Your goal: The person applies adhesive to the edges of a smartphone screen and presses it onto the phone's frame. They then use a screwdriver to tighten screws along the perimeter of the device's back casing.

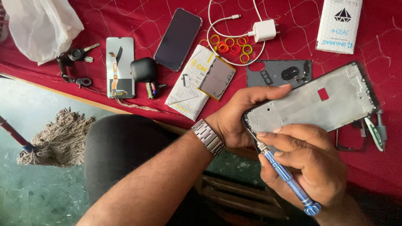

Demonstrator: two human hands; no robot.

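Head view: on the red cloth (125, 25), a white bag (39, 27), keys (75, 58), a screen panel (120, 67), a black case (143, 69) and a phone (178, 39) are lying left of you. Your left hand (238, 119) is clamping the phone frame (312, 104) by its lower-left end, over the table edge. Your right hand (310, 163) is pinching a blue screwdriver (284, 175), its tip touching the frame's corner.

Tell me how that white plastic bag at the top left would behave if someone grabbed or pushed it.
The white plastic bag looks crumpled and thin, so it would probably be floppy and collapse when grabbed. It seems light, likely sliding or bunching on the red cloth rather than rolling. Its contents are hidden, so its weight is uncertain.
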